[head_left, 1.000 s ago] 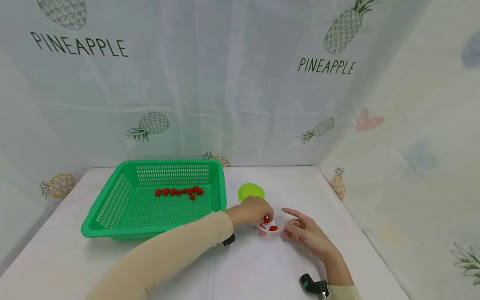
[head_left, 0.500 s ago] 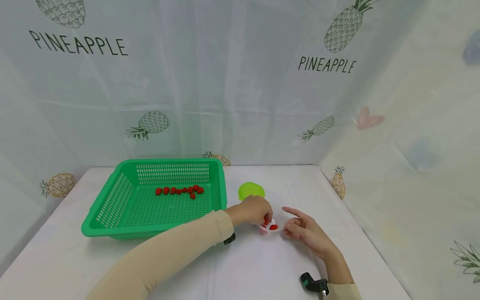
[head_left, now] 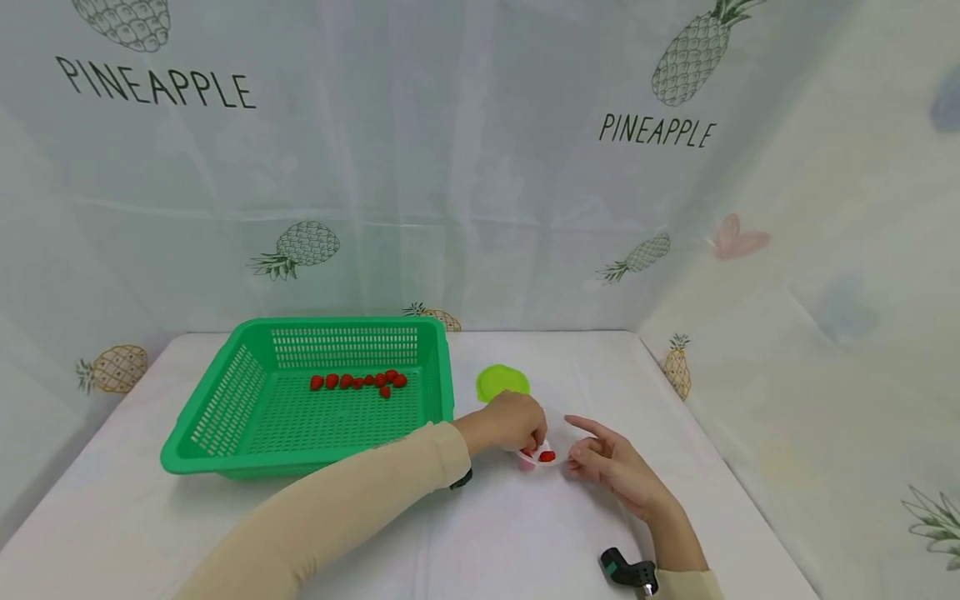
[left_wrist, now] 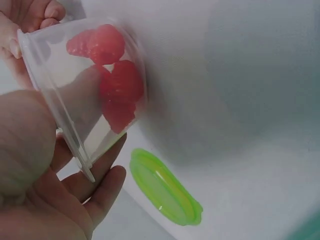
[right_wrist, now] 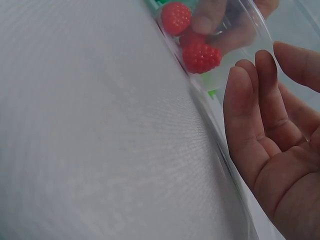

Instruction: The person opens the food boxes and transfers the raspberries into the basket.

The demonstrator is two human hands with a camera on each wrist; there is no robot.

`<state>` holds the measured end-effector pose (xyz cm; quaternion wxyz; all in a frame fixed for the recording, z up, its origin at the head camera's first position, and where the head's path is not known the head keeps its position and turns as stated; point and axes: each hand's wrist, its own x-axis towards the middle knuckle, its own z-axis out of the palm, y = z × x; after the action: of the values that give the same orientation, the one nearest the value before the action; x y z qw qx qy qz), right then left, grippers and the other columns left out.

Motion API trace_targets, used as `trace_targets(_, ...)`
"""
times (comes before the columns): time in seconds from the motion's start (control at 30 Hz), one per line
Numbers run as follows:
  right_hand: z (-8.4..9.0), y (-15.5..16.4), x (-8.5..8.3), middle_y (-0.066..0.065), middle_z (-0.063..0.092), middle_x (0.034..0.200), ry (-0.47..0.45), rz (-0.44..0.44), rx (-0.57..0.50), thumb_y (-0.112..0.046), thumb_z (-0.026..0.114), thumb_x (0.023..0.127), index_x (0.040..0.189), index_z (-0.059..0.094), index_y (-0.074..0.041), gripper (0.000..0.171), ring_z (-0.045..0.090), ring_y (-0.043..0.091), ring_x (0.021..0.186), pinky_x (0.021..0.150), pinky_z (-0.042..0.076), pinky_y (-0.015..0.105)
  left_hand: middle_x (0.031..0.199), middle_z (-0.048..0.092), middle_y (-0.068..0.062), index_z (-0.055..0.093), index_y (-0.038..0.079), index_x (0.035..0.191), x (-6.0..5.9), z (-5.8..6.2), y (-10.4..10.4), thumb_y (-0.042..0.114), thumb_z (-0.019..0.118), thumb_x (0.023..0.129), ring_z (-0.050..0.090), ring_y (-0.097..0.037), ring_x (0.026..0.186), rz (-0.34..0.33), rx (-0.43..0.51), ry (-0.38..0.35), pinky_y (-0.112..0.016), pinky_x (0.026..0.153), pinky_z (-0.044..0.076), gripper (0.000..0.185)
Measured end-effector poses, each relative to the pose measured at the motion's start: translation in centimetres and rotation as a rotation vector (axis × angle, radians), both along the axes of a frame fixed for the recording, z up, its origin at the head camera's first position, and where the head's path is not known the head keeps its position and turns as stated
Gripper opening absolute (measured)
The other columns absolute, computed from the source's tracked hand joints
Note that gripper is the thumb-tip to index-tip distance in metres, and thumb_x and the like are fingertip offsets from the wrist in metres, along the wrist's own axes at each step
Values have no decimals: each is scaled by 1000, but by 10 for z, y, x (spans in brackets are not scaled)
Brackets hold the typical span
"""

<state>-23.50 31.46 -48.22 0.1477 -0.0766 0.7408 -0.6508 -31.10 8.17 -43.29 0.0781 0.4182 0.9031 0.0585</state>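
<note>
A small clear plastic cup (head_left: 537, 457) stands on the white table and holds a few red raspberries (head_left: 547, 456). My left hand (head_left: 510, 423) is curled over the cup, fingertips dipped inside and pinching a raspberry (right_wrist: 175, 17) against the others. The left wrist view shows one finger through the cup wall (left_wrist: 55, 55) beside the raspberries (left_wrist: 120, 80), with the other fingers (left_wrist: 100, 192) outside below. My right hand (head_left: 607, 458) lies beside the cup on the right, fingers (right_wrist: 265, 150) relaxed and close to its wall.
A green plastic basket (head_left: 225, 400) sits at the left with several raspberries (head_left: 358, 382) in a row at its back. A lime green lid (head_left: 502, 382) lies just behind the cup. Pineapple-print cloth walls in the table at the back and right.
My left hand has lowered the raspberry from above the cup's mouth down into the cup. The right hand has stayed beside the cup.
</note>
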Motion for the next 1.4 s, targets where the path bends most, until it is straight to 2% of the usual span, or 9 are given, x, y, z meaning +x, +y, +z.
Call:
trace_targets(0.17,2,-2,2,12,68,109,7,16,-7,-16,66,106,164,30,0,70,72,21,100,94,61,32,91,71,17,84,27,95,-2,6,-1,21,80,97,57,-2,85,11,40,1,-25,77,47,8)
trace_targets(0.33,3,-2,2,13,69,110,11,13,-1,-16,66,106,164,30,0,70,72,22,100,94,60,32,89,68,19,81,30,99,-2,18,-6,24,79,97,57,-3,89,32,90,-1,-27,82,45,7)
trace_targets(0.6,0,-1,0,10,69,108,-24,-26,46,-18,67,106,164,34,-6,68,72,23,100,95,60,31,96,75,19,80,30,107,2,54,-29,24,78,99,60,-5,99,-36,191,-11,-31,89,45,10)
trace_targets(0.77,0,-1,1,13,69,109,-21,-30,59,-16,65,107,164,34,-5,66,71,24,100,95,60,31,100,75,18,79,28,108,3,80,-55,24,77,100,62,-3,99,-83,237,-18,-32,89,48,10)
trace_targets(0.93,0,-3,1,12,68,109,-27,-27,42,-16,66,106,164,34,-5,68,71,23,101,95,60,31,104,74,14,79,24,110,5,112,-99,19,75,101,65,-9,104,-69,283,-18,-34,94,51,11)
trace_targets(1.0,-1,-3,1,12,68,109,-28,-24,37,-17,67,106,164,34,-5,69,71,23,101,95,60,31,106,74,13,78,24,110,2,119,-119,18,75,101,65,-10,105,-45,297,-9,-36,98,50,11)
trace_targets(1.2,-1,-3,3,11,68,108,-37,-23,50,-17,66,107,165,32,-4,68,71,22,100,95,60,30,112,74,11,78,22,112,-13,126,-171,17,75,101,67,-15,113,53,318,-12,-40,99,54,13)
trace_targets(1.3,0,-3,3,10,68,107,-40,-19,45,-17,66,106,165,32,-4,69,71,22,100,95,60,31,114,74,9,78,21,113,-21,123,-194,16,75,101,68,-18,114,96,317,-4,-42,98,55,13)
trace_targets(1.4,0,-2,2,10,68,108,-44,-15,36,-17,66,106,165,31,-4,69,71,22,100,96,60,31,111,75,5,78,19,111,-29,113,-212,13,76,100,68,-21,111,120,304,15,-45,97,56,13)
